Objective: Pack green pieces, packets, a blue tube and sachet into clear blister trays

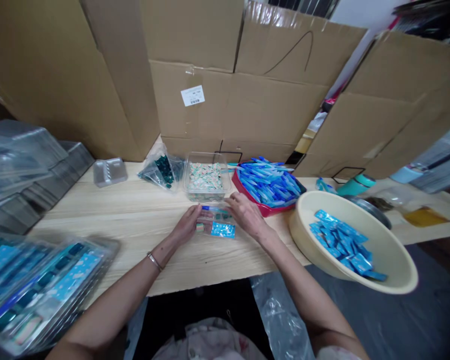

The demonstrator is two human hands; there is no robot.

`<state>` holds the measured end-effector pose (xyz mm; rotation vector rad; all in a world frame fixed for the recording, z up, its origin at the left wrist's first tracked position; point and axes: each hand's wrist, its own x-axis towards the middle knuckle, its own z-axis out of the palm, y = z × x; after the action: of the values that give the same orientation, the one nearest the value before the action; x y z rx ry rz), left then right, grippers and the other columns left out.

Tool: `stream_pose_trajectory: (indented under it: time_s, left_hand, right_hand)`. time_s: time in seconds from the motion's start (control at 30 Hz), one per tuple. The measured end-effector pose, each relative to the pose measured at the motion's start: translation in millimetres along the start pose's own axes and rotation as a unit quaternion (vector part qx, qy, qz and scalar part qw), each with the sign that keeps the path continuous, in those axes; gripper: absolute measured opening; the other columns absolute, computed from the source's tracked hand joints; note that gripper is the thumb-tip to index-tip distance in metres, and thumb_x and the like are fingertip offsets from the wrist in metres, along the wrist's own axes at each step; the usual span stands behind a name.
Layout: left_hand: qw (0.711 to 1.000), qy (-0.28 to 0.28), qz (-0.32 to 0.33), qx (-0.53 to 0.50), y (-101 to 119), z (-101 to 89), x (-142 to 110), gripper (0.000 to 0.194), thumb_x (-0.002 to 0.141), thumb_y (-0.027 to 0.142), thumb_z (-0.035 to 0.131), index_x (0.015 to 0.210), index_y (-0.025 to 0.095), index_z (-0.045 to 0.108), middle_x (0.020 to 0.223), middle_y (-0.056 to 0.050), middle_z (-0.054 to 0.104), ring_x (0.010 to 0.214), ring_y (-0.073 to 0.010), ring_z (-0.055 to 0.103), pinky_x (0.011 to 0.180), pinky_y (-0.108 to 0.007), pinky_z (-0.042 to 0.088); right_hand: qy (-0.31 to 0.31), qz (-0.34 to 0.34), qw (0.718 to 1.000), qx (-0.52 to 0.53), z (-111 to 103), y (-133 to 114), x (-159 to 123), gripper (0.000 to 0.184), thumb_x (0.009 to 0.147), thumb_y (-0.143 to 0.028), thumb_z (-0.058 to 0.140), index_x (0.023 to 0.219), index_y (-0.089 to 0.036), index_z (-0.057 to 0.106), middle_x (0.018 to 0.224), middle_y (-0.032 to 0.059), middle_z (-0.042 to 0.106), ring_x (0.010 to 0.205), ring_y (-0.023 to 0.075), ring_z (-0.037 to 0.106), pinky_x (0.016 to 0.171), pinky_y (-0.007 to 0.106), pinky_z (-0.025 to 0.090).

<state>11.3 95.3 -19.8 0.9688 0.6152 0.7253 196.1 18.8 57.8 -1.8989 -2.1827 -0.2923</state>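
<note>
While a pale wooden table (135,225) runs ahead, a cream plastic basin (307,235) of blue sachets (339,242) sits at three o'clock; at twelve o'clock, the left hand (185,225) and right hand (247,216) evenly brace a clear plastic blister tray (215,220), fingers (197,212) narrow against its edges, any grip impossible to tell.

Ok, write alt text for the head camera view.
Left hand and right hand touch a clear tray of blue and green items on a wooden table, beside a tub of pale pieces and a red tray of blue sticks.
</note>
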Motion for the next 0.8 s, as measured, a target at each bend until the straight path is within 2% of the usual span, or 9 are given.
stream_pose_trajectory:
  time_s: [0.07,0.1,0.17,0.27,0.33,0.43,0.53,0.67,0.8]
  left_hand:
    - [1.000,0.008,-0.006,-0.004,2.4,-4.0,1.3,0.032,0.082,0.044,0.056,0.093,0.013,0.056,0.092,-0.012,0.069,0.068,-0.0195,0.067,0.059,-0.031,0.053]
    - [1.000,0.013,-0.011,-0.005,4.5,-6.6,1.9,0.032,0.082,0.043,0.056,0.092,0.013,0.057,0.091,-0.012,0.069,0.067,-0.0194,0.067,0.058,-0.031,0.053]
    - [1.000,0.024,-0.018,-0.005,11.6,-11.5,2.8,0.030,0.081,0.041,0.058,0.091,0.014,0.058,0.091,-0.012,0.070,0.065,-0.0192,0.067,0.057,-0.032,0.053]
    - [0.998,0.057,-0.007,0.003,28.6,-14.8,0.5,0.027,0.081,0.039,0.059,0.091,0.014,0.060,0.088,-0.011,0.070,0.064,-0.0189,0.066,0.056,-0.032,0.054]
    - [0.997,0.081,0.014,0.006,41.8,-14.2,-6.0,0.027,0.082,0.037,0.058,0.092,0.013,0.061,0.086,-0.011,0.071,0.064,-0.0185,0.066,0.056,-0.031,0.054]
    - [0.993,0.113,0.035,0.002,57.3,-13.9,-24.7,0.029,0.083,0.037,0.056,0.095,0.011,0.062,0.089,-0.012,0.071,0.064,-0.0175,0.066,0.056,-0.029,0.054]
    - [0.985,0.169,0.033,0.003,61.3,-20.7,-50.8,0.031,0.082,0.038,0.057,0.096,0.011,0.063,0.088,-0.012,0.071,0.064,-0.0168,0.066,0.057,-0.028,0.054]
    - [0.972,0.230,0.042,0.010,50.2,-37.1,-83.1,0.029,0.082,0.037,0.059,0.093,0.011,0.063,0.086,-0.010,0.071,0.068,-0.0183,0.067,0.062,-0.030,0.055]
    - [0.966,0.253,0.052,-0.007,33.1,-46.0,-100.5,0.025,0.081,0.035,0.060,0.089,0.012,0.062,0.086,-0.009,0.071,0.068,-0.0170,0.067,0.063,-0.030,0.055]
  right_hand:
    - [0.064,0.076,0.995,0.007,-4.8,14.4,-13.2,0.027,0.094,-0.027,0.040,0.104,-0.016,0.063,0.098,0.0104,0.062,0.092,0.0196,0.055,0.076,0.028,0.044]
    - [0.075,0.109,0.991,0.006,-5.8,22.0,-20.9,0.028,0.094,-0.026,0.038,0.102,-0.015,0.063,0.096,0.0105,0.062,0.090,0.0195,0.056,0.077,0.029,0.044]
    - [0.039,0.127,0.991,0.007,-0.9,33.9,-35.3,0.025,0.093,-0.022,0.040,0.098,-0.015,0.063,0.093,0.0096,0.063,0.088,0.0193,0.057,0.076,0.029,0.045]
    - [-0.059,0.032,0.998,0.012,23.1,35.8,-47.9,0.023,0.088,-0.015,0.047,0.106,-0.015,0.061,0.101,0.0094,0.064,0.095,0.0202,0.056,0.080,0.030,0.045]
    - [-0.078,-0.025,0.996,-0.017,41.6,27.4,-49.9,0.028,0.086,-0.010,0.046,0.112,-0.013,0.057,0.104,0.0118,0.062,0.098,0.0220,0.054,0.082,0.033,0.045]
    - [-0.055,-0.056,0.993,-0.085,58.3,12.1,-50.3,0.029,0.085,-0.004,0.042,0.110,-0.010,0.056,0.101,0.0152,0.061,0.095,0.0247,0.053,0.078,0.037,0.044]
    - [-0.049,-0.105,0.986,-0.117,63.7,6.9,-52.0,0.025,0.084,-0.002,0.041,0.101,-0.009,0.059,0.095,0.0155,0.061,0.090,0.0254,0.053,0.073,0.037,0.043]
    - [-0.061,-0.153,0.980,-0.112,68.7,15.2,-52.3,0.023,0.083,0.000,0.041,0.090,-0.010,0.061,0.085,0.0129,0.062,0.081,0.0230,0.055,0.070,0.036,0.041]
    - [0.017,-0.123,0.991,-0.057,53.8,27.4,-52.1,0.026,0.087,-0.004,0.038,0.098,-0.012,0.060,0.099,0.0132,0.062,0.087,0.0217,0.054,0.077,0.036,0.042]
